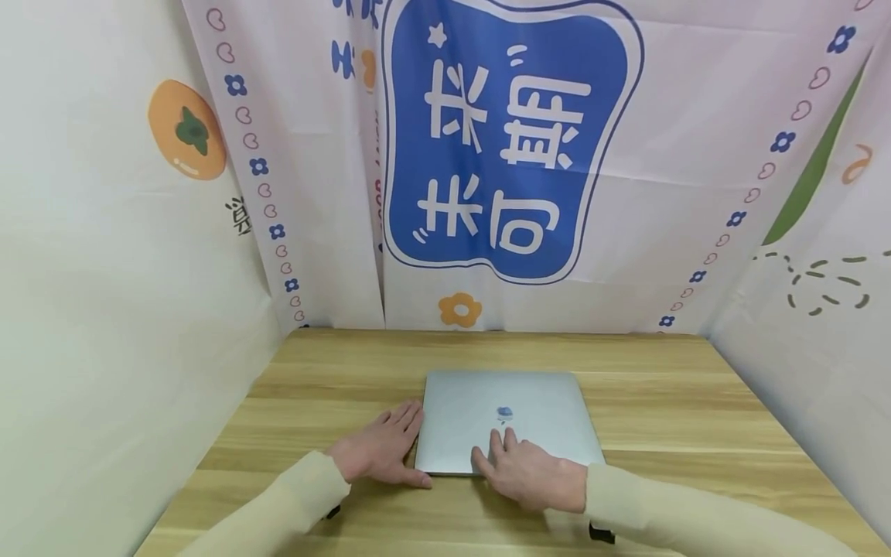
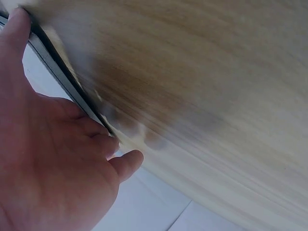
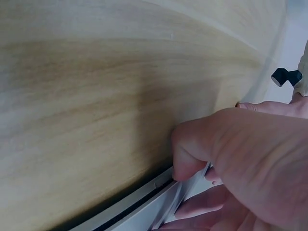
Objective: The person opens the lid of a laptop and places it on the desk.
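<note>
A silver laptop (image 1: 462,422) with a logo on its lid lies flat on the wooden table. My left hand (image 1: 379,449) rests at its left side, fingers straight and thumb spread towards the front left corner. In the left wrist view, that hand (image 2: 53,159) lies along the thin laptop edge (image 2: 62,74). At the front edge, my right hand (image 1: 529,473) has its fingers over the lid. The right wrist view shows this hand's (image 3: 260,166) bent thumb against the lid's rim, beside a narrow dark seam of the laptop (image 3: 137,216).
The wood-grain table (image 1: 668,433) extends around the laptop on all sides. A printed cloth (image 1: 327,232) hangs along its far edge, and white sheets (image 1: 104,309) stand at both sides. Dark devices show under the cuffs, one (image 1: 602,534) at the right wrist.
</note>
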{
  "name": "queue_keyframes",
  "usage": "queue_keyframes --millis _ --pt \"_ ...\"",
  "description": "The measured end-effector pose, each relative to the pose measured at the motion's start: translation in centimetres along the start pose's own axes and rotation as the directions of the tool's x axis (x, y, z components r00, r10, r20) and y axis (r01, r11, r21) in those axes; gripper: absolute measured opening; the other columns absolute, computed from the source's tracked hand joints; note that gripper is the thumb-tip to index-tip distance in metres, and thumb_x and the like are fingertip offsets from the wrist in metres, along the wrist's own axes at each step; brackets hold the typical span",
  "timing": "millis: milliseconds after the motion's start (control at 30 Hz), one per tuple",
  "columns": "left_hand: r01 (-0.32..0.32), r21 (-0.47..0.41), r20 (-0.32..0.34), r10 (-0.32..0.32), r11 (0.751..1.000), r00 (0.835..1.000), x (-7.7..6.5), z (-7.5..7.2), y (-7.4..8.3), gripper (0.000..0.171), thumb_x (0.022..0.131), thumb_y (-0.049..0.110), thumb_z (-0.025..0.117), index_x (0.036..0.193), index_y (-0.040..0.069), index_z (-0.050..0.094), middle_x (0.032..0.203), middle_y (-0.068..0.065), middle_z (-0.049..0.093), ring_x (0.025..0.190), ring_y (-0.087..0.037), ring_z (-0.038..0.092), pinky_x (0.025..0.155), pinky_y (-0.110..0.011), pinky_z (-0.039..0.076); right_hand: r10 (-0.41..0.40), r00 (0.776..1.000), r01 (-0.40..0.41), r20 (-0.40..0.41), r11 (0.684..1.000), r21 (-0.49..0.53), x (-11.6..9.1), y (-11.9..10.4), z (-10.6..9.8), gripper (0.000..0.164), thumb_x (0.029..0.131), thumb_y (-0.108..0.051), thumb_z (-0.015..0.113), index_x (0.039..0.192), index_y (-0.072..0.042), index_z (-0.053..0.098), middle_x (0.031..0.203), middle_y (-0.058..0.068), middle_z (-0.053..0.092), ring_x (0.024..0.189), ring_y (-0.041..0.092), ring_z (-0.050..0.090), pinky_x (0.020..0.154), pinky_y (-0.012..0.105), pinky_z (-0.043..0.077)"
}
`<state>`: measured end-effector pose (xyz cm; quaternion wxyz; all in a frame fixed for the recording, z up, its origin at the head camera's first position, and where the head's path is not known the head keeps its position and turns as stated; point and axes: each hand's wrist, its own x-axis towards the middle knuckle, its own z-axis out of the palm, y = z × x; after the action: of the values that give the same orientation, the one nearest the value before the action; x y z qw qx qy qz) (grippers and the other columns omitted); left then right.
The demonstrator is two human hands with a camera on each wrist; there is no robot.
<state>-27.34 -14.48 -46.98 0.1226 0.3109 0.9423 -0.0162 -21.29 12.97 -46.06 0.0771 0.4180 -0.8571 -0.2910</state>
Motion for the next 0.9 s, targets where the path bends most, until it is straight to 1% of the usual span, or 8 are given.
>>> queue_keyframes --millis 133,267,433,500,667,900 --pt "0.005 -0.005 0.004 -0.005 1.000 1.000 -0.2 -0.2 0.0 0.120 0.077 0.085 0.050 0.156 0.001 0.017 0.165 -0.018 0.013 0.153 -0.031 0.015 0.120 -0.052 0.026 -0.006 1.000 0.006 0.010 1.000 -0.008 0.1 0.0 -0.2 0.074 0.080 -0.032 0.079 0.142 -0.016 0.042 0.131 0.021 0.059 0.109 0.035 0.065 0.056 0.028 0.060" --pt "0.006 -0.009 0.008 -0.006 1.000 1.000 -0.2 -0.2 0.0 0.121 0.076 0.085 0.051 0.156 0.001 0.016 0.165 -0.018 0.012 0.153 -0.031 0.015 0.120 -0.051 0.026 -0.009 1.000 0.009 0.017 1.000 0.005 0.1 0.1 -0.4 0.076 0.078 -0.029 0.080 0.142 -0.016 0.041 0.131 0.021 0.059 0.109 0.035 0.065 0.054 0.027 0.059" --pt "0.004 -0.003 0.012 -0.004 1.000 1.000 -0.1 -0.2 -0.1 0.122 0.076 0.086 0.049 0.157 0.001 0.015 0.165 -0.018 0.012 0.153 -0.031 0.014 0.121 -0.048 0.027 -0.019 1.000 0.019 0.025 1.000 0.004 0.1 0.5 -0.6 0.075 0.079 -0.029 0.079 0.143 -0.016 0.041 0.133 0.020 0.059 0.110 0.035 0.066 0.052 0.025 0.058" --pt "0.007 -0.007 0.020 -0.007 1.000 1.000 -0.1 -0.3 -0.1 0.122 0.076 0.086 0.048 0.157 0.001 0.014 0.165 -0.018 0.011 0.153 -0.031 0.013 0.121 -0.048 0.026 -0.025 0.999 0.025 0.026 1.000 0.009 0.1 0.6 -0.6 0.074 0.081 -0.028 0.078 0.144 -0.016 0.041 0.133 0.020 0.058 0.110 0.034 0.066 0.052 0.025 0.057" --pt "0.016 -0.019 0.038 -0.015 1.000 0.999 -0.1 -0.3 -0.1 0.121 0.078 0.087 0.044 0.157 0.002 0.012 0.165 -0.018 0.010 0.153 -0.030 0.012 0.121 -0.047 0.026 -0.037 0.999 0.037 0.020 0.999 0.011 -0.1 0.7 -0.8 0.074 0.081 -0.029 0.077 0.144 -0.016 0.041 0.133 0.019 0.059 0.109 0.033 0.066 0.051 0.024 0.057" --pt "0.007 -0.024 0.018 -0.006 1.000 1.000 0.1 0.1 -0.2 0.120 0.079 0.086 0.043 0.156 0.000 0.014 0.165 -0.019 0.011 0.153 -0.031 0.012 0.122 -0.045 0.026 -0.053 0.999 0.053 0.007 0.999 -0.013 -0.2 1.0 -1.0 0.073 0.084 -0.031 0.076 0.145 -0.015 0.040 0.133 0.019 0.059 0.109 0.032 0.066 0.050 0.022 0.056"
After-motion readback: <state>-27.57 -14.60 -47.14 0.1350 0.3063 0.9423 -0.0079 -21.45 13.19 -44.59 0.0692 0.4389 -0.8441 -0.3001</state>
